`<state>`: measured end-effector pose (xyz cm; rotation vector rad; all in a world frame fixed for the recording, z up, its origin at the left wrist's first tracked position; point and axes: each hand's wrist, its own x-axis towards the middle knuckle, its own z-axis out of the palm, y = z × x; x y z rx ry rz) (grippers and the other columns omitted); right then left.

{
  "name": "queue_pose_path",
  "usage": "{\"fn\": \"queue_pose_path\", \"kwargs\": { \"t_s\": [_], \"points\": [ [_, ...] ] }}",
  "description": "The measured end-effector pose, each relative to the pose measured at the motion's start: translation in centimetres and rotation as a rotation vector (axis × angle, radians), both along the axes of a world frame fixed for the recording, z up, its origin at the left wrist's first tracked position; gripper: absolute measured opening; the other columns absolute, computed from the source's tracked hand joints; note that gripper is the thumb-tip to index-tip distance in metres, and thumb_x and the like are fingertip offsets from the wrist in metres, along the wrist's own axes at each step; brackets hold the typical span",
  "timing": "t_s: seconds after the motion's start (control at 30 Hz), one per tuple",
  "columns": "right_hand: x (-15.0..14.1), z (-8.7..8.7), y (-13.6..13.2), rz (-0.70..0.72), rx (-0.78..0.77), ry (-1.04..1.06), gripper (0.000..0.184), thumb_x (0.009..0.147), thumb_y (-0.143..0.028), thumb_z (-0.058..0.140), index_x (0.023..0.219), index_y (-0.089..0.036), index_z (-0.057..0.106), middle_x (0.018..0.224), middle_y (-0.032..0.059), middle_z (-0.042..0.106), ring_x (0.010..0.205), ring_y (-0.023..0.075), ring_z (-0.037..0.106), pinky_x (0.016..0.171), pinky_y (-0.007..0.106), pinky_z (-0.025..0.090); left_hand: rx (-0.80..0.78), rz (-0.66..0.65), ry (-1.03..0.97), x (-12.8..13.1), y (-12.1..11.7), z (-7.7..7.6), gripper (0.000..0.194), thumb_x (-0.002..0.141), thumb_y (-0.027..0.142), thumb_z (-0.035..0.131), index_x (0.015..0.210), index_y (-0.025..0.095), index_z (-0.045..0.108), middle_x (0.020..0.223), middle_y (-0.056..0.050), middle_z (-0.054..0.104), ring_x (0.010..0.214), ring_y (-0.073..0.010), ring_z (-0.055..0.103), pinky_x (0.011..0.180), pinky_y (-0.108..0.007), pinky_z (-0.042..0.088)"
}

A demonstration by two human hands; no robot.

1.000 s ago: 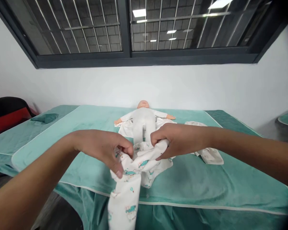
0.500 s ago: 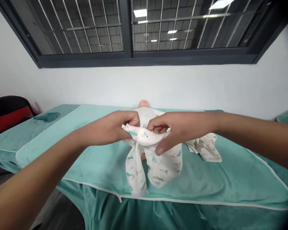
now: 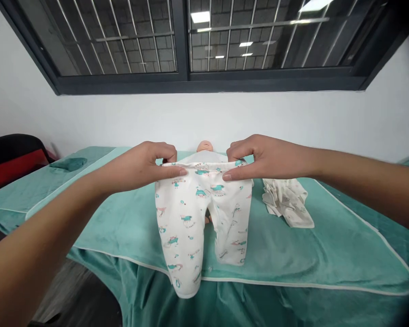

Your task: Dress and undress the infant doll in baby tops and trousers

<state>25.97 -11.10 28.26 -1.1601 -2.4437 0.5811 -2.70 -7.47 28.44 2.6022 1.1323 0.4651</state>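
Observation:
A pair of white baby pants with a teal and pink print hangs spread out by its waistband. My left hand pinches the waistband at its left end, thumb in front and fingers behind. At the other end my right hand grips the band the same way. Behind the pants a baby doll lies on the bed in a white top; the pants hide most of its body. A bit of the doll shows between the pant legs.
A crumpled cream printed garment lies to the right on the teal bed cover. A black and red chair back stands at the left. Beyond the bed are a white wall and a barred window.
Both hands have moved up and apart, stretching the waistband. The pants, bunched before, now hang flat with both legs spread. More of the cream garment shows.

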Motion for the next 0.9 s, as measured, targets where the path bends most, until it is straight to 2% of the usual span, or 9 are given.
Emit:
{"fn": "queue_pose_path", "kwargs": {
  "t_s": [0.1, 0.17, 0.3, 0.43, 0.57, 0.67, 0.77, 0.87, 0.9],
  "points": [
    [1.0, -0.7, 1.0, 0.003, 0.105, -0.038, 0.036, 0.082, -0.054, 0.070, 0.068, -0.021, 0.067, 0.090, 0.0016, 0.060, 0.082, 0.0178, 0.056, 0.075, 0.032, 0.043, 0.132, 0.057, 0.004, -0.4, 0.5, -0.8, 0.041, 0.084, 0.058, 0.057, 0.070, 0.020, 0.058, 0.075, -0.001, 0.059, 0.069, -0.0132, 0.050, 0.061, -0.024, 0.035],
    [1.5, -1.3, 1.7, -0.034, 0.094, -0.016, 0.036, 0.082, -0.057, 0.069, 0.072, -0.022, 0.070, 0.094, 0.0029, 0.062, 0.086, 0.0197, 0.058, 0.077, 0.033, 0.045, 0.153, 0.134, -0.002, -0.5, 0.7, -1.3, 0.042, 0.085, 0.058, 0.056, 0.069, 0.020, 0.056, 0.067, 0.000, 0.055, 0.062, -0.0129, 0.047, 0.057, -0.025, 0.031],
    [1.3, -2.3, 2.3, -0.082, -0.169, 0.100, 0.046, 0.079, -0.066, 0.067, 0.072, -0.022, 0.069, 0.075, 0.0026, 0.062, 0.071, 0.0180, 0.057, 0.065, 0.031, 0.045, 0.074, 0.232, -0.163, -0.1, 1.1, -2.4, 0.039, 0.084, 0.058, 0.059, 0.072, 0.021, 0.054, 0.061, 0.002, 0.050, 0.056, -0.0114, 0.042, 0.054, -0.025, 0.028],
    [-1.1, -2.7, 2.2, -0.096, -0.288, 0.460, 0.048, 0.079, -0.068, 0.067, 0.079, -0.020, 0.068, 0.084, 0.0054, 0.066, 0.080, 0.0197, 0.061, 0.072, 0.033, 0.051, 0.016, 0.260, -0.526, 1.5, 1.4, -2.8, 0.033, 0.083, 0.052, 0.064, 0.083, 0.021, 0.054, 0.070, 0.001, 0.054, 0.062, -0.0112, 0.048, 0.057, -0.024, 0.036],
    [-4.5, -2.7, 2.1, -0.019, -0.310, 0.730, 0.043, 0.082, -0.062, 0.068, 0.093, -0.021, 0.066, 0.096, 0.0062, 0.068, 0.095, 0.0218, 0.063, 0.084, 0.039, 0.054, -0.032, 0.116, -0.826, 3.9, 0.8, -2.6, 0.025, 0.087, 0.040, 0.063, 0.101, 0.021, 0.057, 0.087, -0.002, 0.061, 0.081, -0.0155, 0.062, 0.076, -0.031, 0.052],
    [-6.5, -3.0, 2.5, 0.024, -0.281, 0.835, 0.038, 0.079, -0.050, 0.075, 0.102, -0.023, 0.063, 0.102, 0.0043, 0.067, 0.100, 0.0217, 0.062, 0.090, 0.042, 0.053, -0.039, -0.028, -0.894, 4.8, 0.3, -3.0, 0.032, 0.086, 0.033, 0.063, 0.115, 0.024, 0.057, 0.109, -0.005, 0.064, 0.110, -0.0221, 0.062, 0.095, -0.039, 0.052],
    [-7.6, -3.8, 3.8, 0.010, -0.258, 0.998, 0.031, 0.079, -0.034, 0.074, 0.103, -0.021, 0.060, 0.101, 0.0030, 0.066, 0.098, 0.0196, 0.062, 0.090, 0.041, 0.053, 0.015, -0.006, -0.902, 4.4, 0.8, -5.2, 0.051, 0.082, 0.032, 0.068, 0.129, 0.028, 0.050, 0.132, -0.005, 0.057, 0.130, -0.0255, 0.051, 0.105, -0.040, 0.047],
    [-8.0, -4.8, 6.1, -0.010, -0.296, 1.204, 0.021, 0.079, -0.022, 0.068, 0.097, -0.018, 0.057, 0.094, 0.0014, 0.064, 0.090, 0.0164, 0.062, 0.088, 0.038, 0.055, 0.014, 0.167, -0.783, 3.6, 1.8, -9.3, 0.078, 0.073, 0.035, 0.076, 0.141, 0.028, 0.038, 0.146, -0.006, 0.046, 0.136, -0.0271, 0.045, 0.109, -0.039, 0.044],
    [-8.0, -5.2, 7.0, -0.027, -0.320, 1.274, 0.019, 0.079, -0.019, 0.066, 0.095, -0.018, 0.056, 0.092, 0.0011, 0.063, 0.088, 0.0156, 0.062, 0.087, 0.036, 0.055, -0.032, 0.217, -0.725, 3.3, 2.0, -10.8, 0.079, 0.073, 0.037, 0.076, 0.141, 0.025, 0.038, 0.144, -0.007, 0.049, 0.133, -0.0274, 0.048, 0.108, -0.040, 0.045]
  ]
}}
